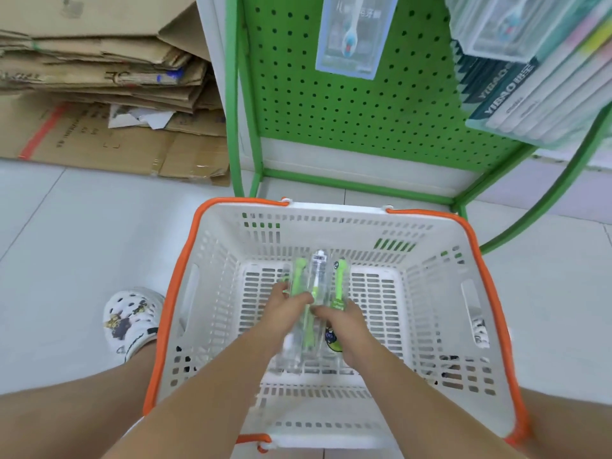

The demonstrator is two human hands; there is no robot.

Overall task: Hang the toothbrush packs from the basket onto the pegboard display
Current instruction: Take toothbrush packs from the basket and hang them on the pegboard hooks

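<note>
Where both hands (318, 313) meet: basket (477, 293) walls, flattened cardboard (99, 77) leftward.

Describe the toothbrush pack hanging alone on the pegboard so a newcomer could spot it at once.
Start at the green pegboard standing behind the white basket. Near its top middle hangs one clear, blue-edged pack holding a white brush with a blue and red head pointing down. Unlike the stacked packs crowding the right edge, it hangs by itself against bare green board.
</note>
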